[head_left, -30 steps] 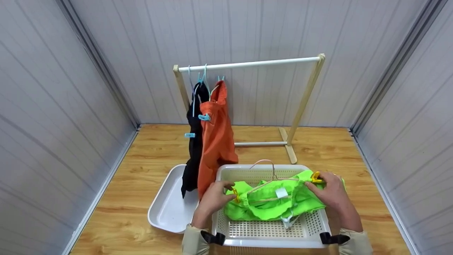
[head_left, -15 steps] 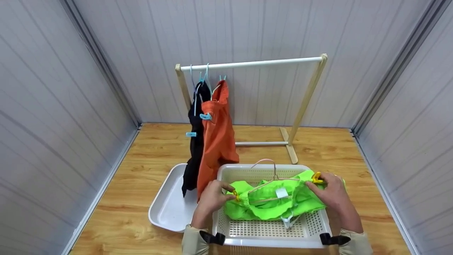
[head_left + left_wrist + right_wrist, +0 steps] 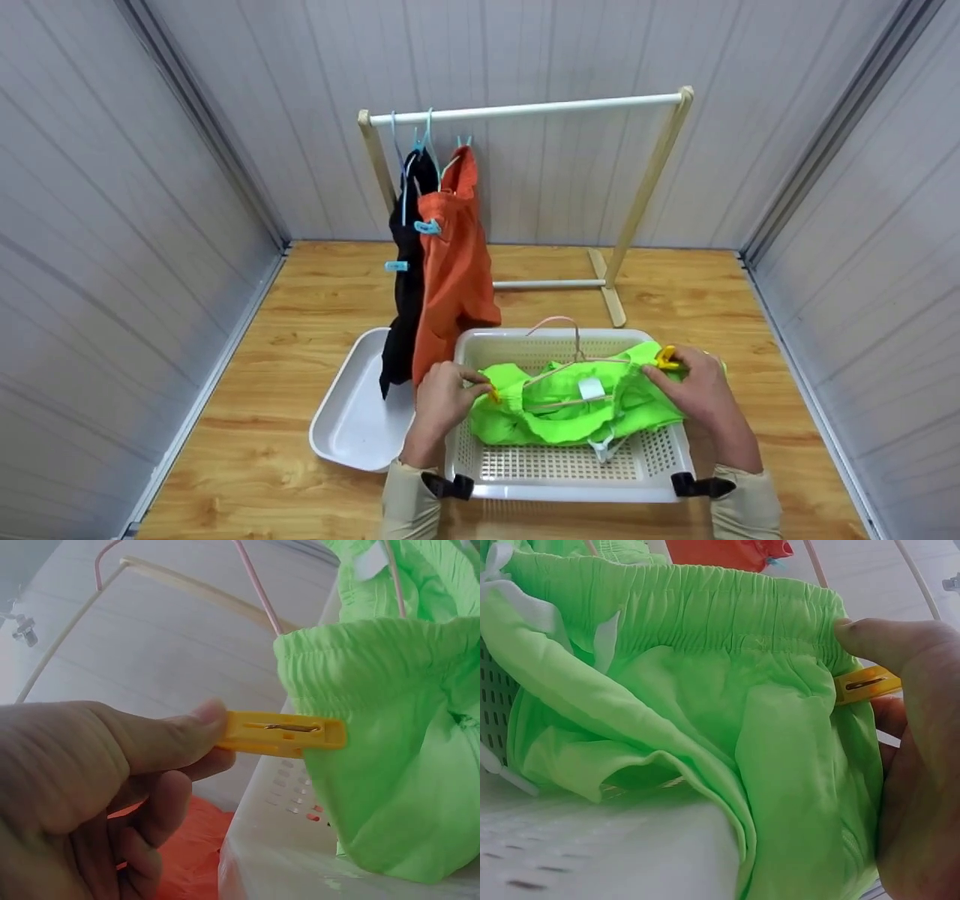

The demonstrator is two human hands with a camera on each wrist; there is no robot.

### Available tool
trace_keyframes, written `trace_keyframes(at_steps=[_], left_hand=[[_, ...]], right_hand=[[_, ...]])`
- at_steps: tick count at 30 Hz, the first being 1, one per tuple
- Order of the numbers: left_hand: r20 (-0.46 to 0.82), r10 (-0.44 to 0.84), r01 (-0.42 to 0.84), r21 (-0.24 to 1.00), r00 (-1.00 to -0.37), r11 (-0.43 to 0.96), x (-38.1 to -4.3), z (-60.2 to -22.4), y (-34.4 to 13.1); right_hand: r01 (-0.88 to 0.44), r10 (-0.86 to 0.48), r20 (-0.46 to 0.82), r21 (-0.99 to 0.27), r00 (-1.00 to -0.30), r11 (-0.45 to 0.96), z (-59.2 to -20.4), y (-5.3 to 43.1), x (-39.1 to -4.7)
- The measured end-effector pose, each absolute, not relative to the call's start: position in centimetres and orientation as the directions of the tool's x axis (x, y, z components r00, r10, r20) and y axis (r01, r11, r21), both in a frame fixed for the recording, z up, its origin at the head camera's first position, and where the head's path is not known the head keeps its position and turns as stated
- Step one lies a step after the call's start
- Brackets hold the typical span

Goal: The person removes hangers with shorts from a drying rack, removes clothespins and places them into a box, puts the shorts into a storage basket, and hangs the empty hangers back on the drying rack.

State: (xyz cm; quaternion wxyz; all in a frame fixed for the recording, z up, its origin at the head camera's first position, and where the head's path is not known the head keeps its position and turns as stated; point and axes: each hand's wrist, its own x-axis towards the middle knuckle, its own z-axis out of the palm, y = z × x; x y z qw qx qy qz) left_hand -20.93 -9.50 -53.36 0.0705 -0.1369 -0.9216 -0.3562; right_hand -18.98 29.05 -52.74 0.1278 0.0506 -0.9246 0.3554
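Bright green shorts (image 3: 562, 431) with a gathered waistband lie across a white perforated basket (image 3: 570, 493). A pink hanger (image 3: 577, 360) sits inside the waistband, its hook upward. At the left end of the waistband, a yellow clothespin (image 3: 285, 731) bites the cloth. Thumb and forefinger of my left hand (image 3: 444, 397) pinch this clothespin's tail. My right hand (image 3: 701, 390) grips the right end of the shorts, thumb on the waistband and fingers behind, largely hidden by cloth. Beside that thumb a second yellow clothespin (image 3: 866, 684) is clipped on.
Behind the basket stands a rack with a white rail (image 3: 540, 110). Black trousers (image 3: 409, 292) and an orange garment (image 3: 454, 262) hang at its left with blue clothespins. A white tray (image 3: 352, 427) is left of the basket, partly under the black trousers.
The head view has tilted, so everything sits higher in it. My left thumb and forefinger have closed together on the clothespin's tail. My right hand keeps its hold on the shorts.
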Motion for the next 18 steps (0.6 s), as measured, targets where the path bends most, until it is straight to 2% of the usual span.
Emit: trace_keyframes(at_steps=[18], left_hand=[[0.351, 0.158, 0.363, 0.656, -0.923, 0.661, -21.1, -52.1, -11.2]], right_hand=[[-0.218, -0.012, 0.319, -0.621, -0.948, 0.753, -53.0, 29.1, -19.5]])
